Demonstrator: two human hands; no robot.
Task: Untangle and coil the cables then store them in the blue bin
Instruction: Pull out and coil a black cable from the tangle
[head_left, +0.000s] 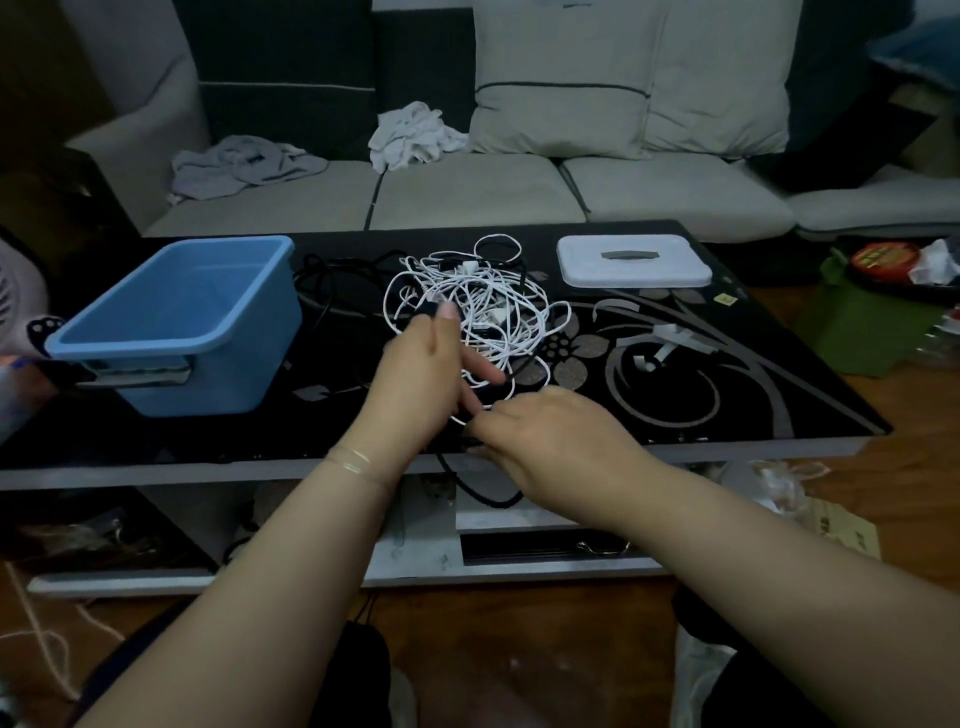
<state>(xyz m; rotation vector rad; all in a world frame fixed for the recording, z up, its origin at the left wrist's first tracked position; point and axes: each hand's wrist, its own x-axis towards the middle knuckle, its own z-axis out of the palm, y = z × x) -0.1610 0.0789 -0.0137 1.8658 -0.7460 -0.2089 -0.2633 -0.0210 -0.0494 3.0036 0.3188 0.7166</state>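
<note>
Left hand (415, 364) pinches a dark plug atop the tangled thin white cables (483, 306) mid-table; right hand (550, 441) curls round a black cord (483, 493) (fingertips hidden). Smooth rectangular blue bin (176, 317) sits left.

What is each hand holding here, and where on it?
Right hand pinches the black cable at the table edge; left hand pinches a dark plug end.

A white lid (634, 260) lies on the black table (727, 395); crumpled cloths (410, 136) rest on the sofa (478, 192).
</note>
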